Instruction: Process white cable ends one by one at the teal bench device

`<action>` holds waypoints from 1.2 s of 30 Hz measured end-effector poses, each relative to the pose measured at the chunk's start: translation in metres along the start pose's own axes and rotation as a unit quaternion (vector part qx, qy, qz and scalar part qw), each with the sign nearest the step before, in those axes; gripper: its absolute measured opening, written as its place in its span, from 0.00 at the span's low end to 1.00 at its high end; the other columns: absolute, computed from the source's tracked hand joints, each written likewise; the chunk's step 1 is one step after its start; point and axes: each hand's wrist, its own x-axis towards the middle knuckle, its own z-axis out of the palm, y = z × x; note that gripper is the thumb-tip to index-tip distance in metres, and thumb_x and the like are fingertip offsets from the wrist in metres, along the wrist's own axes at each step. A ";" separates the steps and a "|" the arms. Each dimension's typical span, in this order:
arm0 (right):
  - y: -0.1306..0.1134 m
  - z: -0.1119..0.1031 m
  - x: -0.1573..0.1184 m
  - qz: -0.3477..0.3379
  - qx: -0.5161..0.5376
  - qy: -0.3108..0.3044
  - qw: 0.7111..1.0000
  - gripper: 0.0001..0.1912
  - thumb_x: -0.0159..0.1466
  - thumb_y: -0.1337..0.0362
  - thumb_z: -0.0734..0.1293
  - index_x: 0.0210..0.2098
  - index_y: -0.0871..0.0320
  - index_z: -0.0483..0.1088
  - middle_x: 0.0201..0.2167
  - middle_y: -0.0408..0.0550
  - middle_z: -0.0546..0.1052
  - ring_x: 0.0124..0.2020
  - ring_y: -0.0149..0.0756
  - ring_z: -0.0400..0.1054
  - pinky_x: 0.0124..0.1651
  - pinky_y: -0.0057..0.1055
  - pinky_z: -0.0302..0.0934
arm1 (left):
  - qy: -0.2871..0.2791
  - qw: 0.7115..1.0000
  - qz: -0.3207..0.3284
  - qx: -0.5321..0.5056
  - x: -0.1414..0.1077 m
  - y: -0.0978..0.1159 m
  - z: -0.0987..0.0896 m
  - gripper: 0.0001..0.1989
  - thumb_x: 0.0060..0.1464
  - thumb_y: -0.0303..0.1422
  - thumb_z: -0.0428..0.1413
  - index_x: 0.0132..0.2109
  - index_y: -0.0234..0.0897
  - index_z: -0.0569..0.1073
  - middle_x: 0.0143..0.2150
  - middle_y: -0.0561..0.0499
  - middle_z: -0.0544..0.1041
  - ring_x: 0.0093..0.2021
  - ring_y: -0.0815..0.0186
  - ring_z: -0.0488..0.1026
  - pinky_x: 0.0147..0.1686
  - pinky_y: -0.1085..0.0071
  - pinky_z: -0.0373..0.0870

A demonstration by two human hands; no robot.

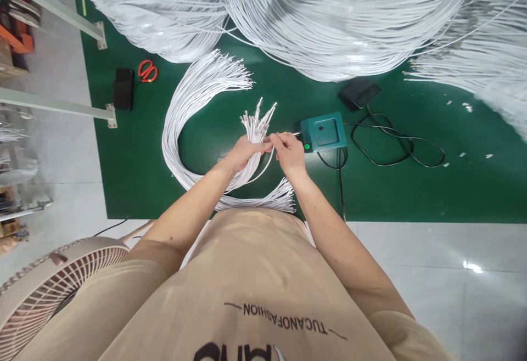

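Observation:
My left hand point(246, 151) is closed around one end of a bundle of white cables point(173, 114), and the loose tips fan out above its fingers. The bundle curves round to the left, with another end lying farther up on the table. Pinched in my right hand point(289, 152) is a single white cable point(268, 162) drawn off from the bundle; its tip is hidden by the fingers. Just right of that hand sits a small teal box point(324, 132) with a green light and a recessed top. A thin metal and yellow piece shows between hand and box.
Large heaps of white cables point(354, 26) cover the back of the green table point(247, 37). Red-handled scissors point(147, 71) and a black phone-like object point(124, 89) lie at left. A black device point(359, 94) and black cords point(395, 130) lie at right. A fan point(61, 284) stands at lower left.

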 end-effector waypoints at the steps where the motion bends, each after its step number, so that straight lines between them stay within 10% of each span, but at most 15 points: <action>1: 0.001 -0.001 0.001 -0.002 0.002 0.016 1.000 0.18 0.60 0.48 0.64 0.28 0.55 0.76 0.25 0.43 0.72 0.31 0.32 0.67 0.37 0.31 0.62 | -0.003 1.000 -0.007 0.003 0.001 0.000 0.000 0.21 0.33 0.35 0.70 0.37 0.32 0.78 0.33 0.50 0.78 0.34 0.68 0.72 0.36 0.71 0.63; 15: 0.001 0.000 0.010 0.102 0.161 0.041 0.981 0.13 0.48 0.55 0.73 0.25 0.59 0.75 0.23 0.42 0.75 0.22 0.26 0.60 0.23 0.25 0.53 | 0.071 0.995 0.033 0.064 0.005 -0.006 0.010 0.19 0.32 0.32 0.68 0.36 0.30 0.77 0.32 0.50 0.77 0.34 0.67 0.72 0.42 0.68 0.65; 24: 0.007 -0.002 0.015 0.184 0.277 -0.046 0.942 0.10 0.52 0.58 0.70 0.28 0.58 0.74 0.17 0.36 0.61 0.20 0.23 0.55 0.25 0.24 0.53 | 0.112 0.987 0.047 0.101 0.007 -0.009 0.009 0.11 0.34 0.30 0.66 0.29 0.31 0.77 0.28 0.51 0.77 0.32 0.67 0.73 0.42 0.68 0.67; 36: 0.003 -0.006 0.027 0.279 0.256 -0.122 0.918 0.21 0.59 0.46 0.65 0.26 0.58 0.70 0.14 0.36 0.58 0.15 0.25 0.53 0.21 0.25 0.53 | 0.040 0.996 0.036 0.067 -0.004 -0.004 0.007 0.14 0.38 0.30 0.66 0.34 0.30 0.76 0.32 0.47 0.79 0.32 0.66 0.75 0.42 0.65 0.70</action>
